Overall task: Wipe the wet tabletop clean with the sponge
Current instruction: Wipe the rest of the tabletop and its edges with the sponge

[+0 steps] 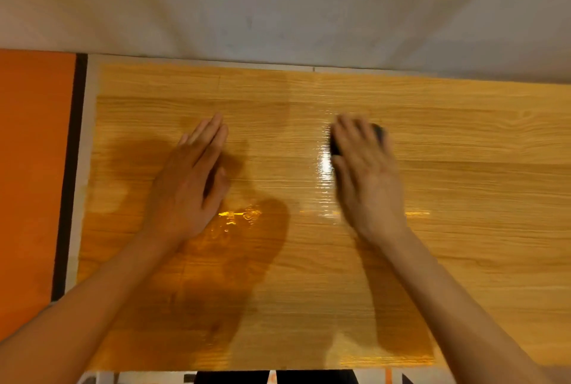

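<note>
The wood-grain tabletop (463, 186) fills the view. A wet, glistening patch (238, 220) lies at its middle, just right of my left wrist, and a shiny wet streak (324, 164) runs beside my right hand. My right hand (364, 173) lies flat on a dark sponge (335, 144), which shows only at the fingers' left side and at the fingertips. My left hand (191, 179) rests flat on the table, palm down, fingers together, holding nothing. The right hand is motion-blurred.
A pale wall (278, 6) runs along the table's far edge. An orange panel (31, 167) with a black strip (71, 173) borders the table on the left. The near edge of the table is at the bottom of the view.
</note>
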Demonstrator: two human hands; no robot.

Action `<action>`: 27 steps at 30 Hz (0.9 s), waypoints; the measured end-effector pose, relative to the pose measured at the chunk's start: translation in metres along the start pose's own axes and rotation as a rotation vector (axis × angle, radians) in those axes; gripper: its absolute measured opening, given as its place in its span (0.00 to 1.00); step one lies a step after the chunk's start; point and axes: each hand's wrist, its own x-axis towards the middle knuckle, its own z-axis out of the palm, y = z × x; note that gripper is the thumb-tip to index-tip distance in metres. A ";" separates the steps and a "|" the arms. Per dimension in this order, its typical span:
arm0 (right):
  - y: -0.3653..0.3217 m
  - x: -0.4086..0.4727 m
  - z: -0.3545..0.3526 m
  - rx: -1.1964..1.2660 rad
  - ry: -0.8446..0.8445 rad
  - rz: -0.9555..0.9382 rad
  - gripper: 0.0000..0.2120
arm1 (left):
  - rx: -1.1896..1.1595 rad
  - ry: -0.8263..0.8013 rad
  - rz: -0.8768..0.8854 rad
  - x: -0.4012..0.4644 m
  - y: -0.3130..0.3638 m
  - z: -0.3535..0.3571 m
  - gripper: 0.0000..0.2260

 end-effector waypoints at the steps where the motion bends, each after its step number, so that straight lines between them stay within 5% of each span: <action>1: 0.023 -0.011 -0.011 -0.001 0.018 0.101 0.21 | 0.007 -0.002 -0.009 0.000 0.000 0.000 0.26; 5: 0.025 -0.005 -0.016 0.012 0.106 0.355 0.22 | -0.006 0.004 -0.045 -0.002 0.001 0.000 0.26; 10: -0.040 0.032 0.028 0.036 -0.006 -0.002 0.21 | -0.057 0.021 -0.028 -0.004 0.002 0.002 0.26; 16: -0.009 -0.045 -0.003 0.061 -0.198 -0.132 0.31 | -0.044 0.042 -0.035 -0.001 0.005 -0.002 0.26; 22: 0.024 0.083 -0.004 0.084 0.019 0.143 0.21 | -0.030 0.041 -0.018 -0.001 0.004 -0.001 0.24; 27: 0.015 0.004 -0.009 0.051 -0.067 0.082 0.23 | -0.051 0.007 -0.082 -0.001 0.005 -0.002 0.25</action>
